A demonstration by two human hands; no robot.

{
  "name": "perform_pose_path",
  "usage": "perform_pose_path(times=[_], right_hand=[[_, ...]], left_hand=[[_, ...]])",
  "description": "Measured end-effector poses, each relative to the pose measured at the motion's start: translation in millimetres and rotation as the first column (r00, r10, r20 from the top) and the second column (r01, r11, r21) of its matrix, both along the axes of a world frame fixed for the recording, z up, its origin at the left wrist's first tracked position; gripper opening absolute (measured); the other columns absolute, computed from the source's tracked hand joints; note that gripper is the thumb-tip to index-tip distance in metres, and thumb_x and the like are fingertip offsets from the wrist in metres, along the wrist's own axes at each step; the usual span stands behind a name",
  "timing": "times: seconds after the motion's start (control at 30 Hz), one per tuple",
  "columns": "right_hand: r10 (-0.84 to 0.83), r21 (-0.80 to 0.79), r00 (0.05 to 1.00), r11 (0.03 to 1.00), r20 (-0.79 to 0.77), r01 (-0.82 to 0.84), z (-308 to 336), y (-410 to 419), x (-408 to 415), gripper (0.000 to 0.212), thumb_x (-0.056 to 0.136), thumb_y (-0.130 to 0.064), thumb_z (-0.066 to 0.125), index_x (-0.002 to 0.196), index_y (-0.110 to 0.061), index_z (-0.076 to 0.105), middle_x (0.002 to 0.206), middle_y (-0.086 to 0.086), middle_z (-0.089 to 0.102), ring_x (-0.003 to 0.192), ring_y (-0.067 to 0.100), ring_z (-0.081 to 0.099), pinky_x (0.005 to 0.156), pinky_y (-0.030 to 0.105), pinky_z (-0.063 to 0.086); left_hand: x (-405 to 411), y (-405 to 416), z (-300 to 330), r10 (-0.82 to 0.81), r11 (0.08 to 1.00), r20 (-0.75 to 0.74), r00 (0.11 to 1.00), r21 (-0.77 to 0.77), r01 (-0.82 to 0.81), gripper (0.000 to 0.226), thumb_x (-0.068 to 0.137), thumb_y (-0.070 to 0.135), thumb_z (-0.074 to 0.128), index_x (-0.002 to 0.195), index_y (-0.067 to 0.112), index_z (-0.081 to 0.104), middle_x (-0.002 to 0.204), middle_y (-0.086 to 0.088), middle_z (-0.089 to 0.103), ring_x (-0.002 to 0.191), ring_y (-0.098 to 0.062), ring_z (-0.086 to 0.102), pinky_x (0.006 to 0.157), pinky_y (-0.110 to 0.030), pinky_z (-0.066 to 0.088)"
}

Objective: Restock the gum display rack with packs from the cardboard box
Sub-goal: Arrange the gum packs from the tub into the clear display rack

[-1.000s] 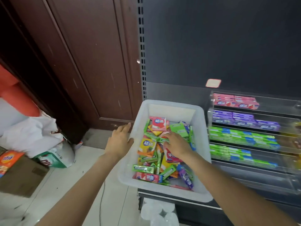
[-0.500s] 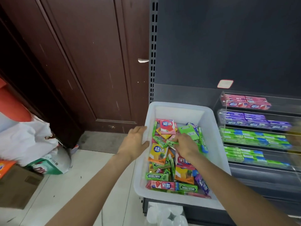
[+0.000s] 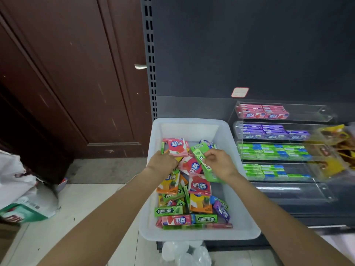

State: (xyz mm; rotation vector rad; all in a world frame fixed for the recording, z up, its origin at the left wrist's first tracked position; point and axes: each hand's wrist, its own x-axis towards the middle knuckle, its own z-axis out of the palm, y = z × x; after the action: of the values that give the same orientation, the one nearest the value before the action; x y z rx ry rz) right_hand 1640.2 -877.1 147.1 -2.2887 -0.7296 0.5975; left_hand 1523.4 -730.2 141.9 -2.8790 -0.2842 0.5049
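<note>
A tiered clear acrylic gum rack (image 3: 284,143) stands right of the white plastic bin (image 3: 192,129) of mixed packs. The right hand (image 3: 221,163) pinches a slim green gum pack (image 3: 206,166) above the pile; the left hand (image 3: 163,162) curls among packs, its grip unclear.

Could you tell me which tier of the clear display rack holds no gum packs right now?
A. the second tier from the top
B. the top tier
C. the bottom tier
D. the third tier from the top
C: the bottom tier of the clear rack shows only bare acrylic, while every tier above it holds rows of packs.
</note>
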Motion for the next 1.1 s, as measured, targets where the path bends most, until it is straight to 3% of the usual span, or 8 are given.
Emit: perform_pose_path(times=[0.17,0.3,0.43,0.5,0.63,0.83,0.97,1.1], right_hand=[[-0.066,0.033,0.995,0.997,-0.073,0.068,3,-4,3,0.022,0.088,-0.011,0.062,0.109,-0.005,0.063,0.11,0.012,0.065,0.1,0.02,0.059,0.079,0.017,0.038],[-0.085,0.08,0.99,0.992,-0.112,0.094,10,-11,5,0.018,0.089,-0.013,0.062,0.106,-0.008,0.063,0.099,0.009,0.061,0.094,0.018,0.057,0.078,0.02,0.038],[-0.071,0.171,0.992,0.981,-0.105,0.088,21,-24,9,0.008,0.087,-0.01,0.063,0.088,-0.016,0.058,0.085,0.009,0.063,0.082,0.02,0.058,0.075,0.026,0.043],[-0.066,0.222,0.993,0.971,-0.094,0.086,30,-36,13,0.009,0.086,-0.008,0.064,0.085,-0.015,0.058,0.08,0.007,0.063,0.076,0.017,0.057,0.071,0.025,0.043],[-0.064,0.3,0.994,0.95,-0.093,0.09,46,-74,33,0.015,0.085,-0.005,0.063,0.083,-0.02,0.06,0.073,-0.007,0.061,0.07,0.005,0.056,0.068,0.024,0.043],[-0.027,0.313,0.982,0.946,-0.187,0.085,65,-142,79,0.03,0.088,0.004,0.055,0.105,-0.021,0.057,0.085,-0.002,0.06,0.073,0.006,0.057,0.063,0.017,0.047],[0.008,0.288,0.984,0.957,-0.178,0.044,64,-188,120,0.06,0.086,0.007,0.054,0.129,-0.035,0.048,0.092,0.006,0.051,0.077,0.017,0.055,0.073,0.035,0.053],[0.018,0.276,0.998,0.961,-0.058,-0.002,51,-223,162,0.04,0.084,0.001,0.063,0.104,-0.032,0.054,0.095,0.013,0.058,0.082,0.03,0.06,0.078,0.048,0.053]], left_hand=[[4,3,-5,0.011,0.999,0.063,0.998,-0.052,-0.007,0.033,0.09,0.004,0.05,0.121,0.015,0.051,0.117,-0.006,0.058,0.113,-0.026,0.051,0.095,-0.036,0.035],[7,-2,-3,0.198,0.923,0.206,0.958,-0.367,-0.112,0.024,0.096,0.024,0.048,0.119,0.017,0.05,0.109,-0.008,0.063,0.104,-0.029,0.057,0.09,-0.034,0.038],[12,-20,-1,0.434,0.682,0.302,0.849,-0.725,-0.091,0.023,0.093,0.024,0.054,0.113,0.012,0.052,0.102,-0.008,0.063,0.095,-0.027,0.059,0.082,-0.035,0.048],[18,-33,6,0.534,0.567,0.321,0.782,-0.822,-0.049,0.023,0.092,0.027,0.057,0.109,0.011,0.054,0.09,-0.003,0.058,0.079,-0.017,0.055,0.07,-0.026,0.044],[38,-66,24,0.689,0.377,0.313,0.653,-0.925,0.045,0.015,0.085,0.022,0.068,0.094,0.014,0.06,0.074,0.007,0.052,0.064,-0.005,0.049,0.054,-0.009,0.038],[86,-122,39,0.808,0.124,0.148,0.57,-0.989,0.082,0.021,0.084,0.01,0.068,0.102,0.0,0.066,0.085,-0.011,0.061,0.064,-0.012,0.057,0.052,-0.012,0.048],[120,-164,44,0.775,0.195,0.187,0.604,-0.979,0.053,0.021,0.085,0.008,0.066,0.106,0.006,0.066,0.077,-0.001,0.061,0.057,-0.001,0.058,0.056,-0.008,0.043],[147,-201,42,0.75,0.27,0.234,0.618,-0.962,0.037,0.021,0.086,0.01,0.065,0.107,0.009,0.066,0.086,-0.002,0.061,0.067,-0.004,0.059,0.059,-0.004,0.042]])
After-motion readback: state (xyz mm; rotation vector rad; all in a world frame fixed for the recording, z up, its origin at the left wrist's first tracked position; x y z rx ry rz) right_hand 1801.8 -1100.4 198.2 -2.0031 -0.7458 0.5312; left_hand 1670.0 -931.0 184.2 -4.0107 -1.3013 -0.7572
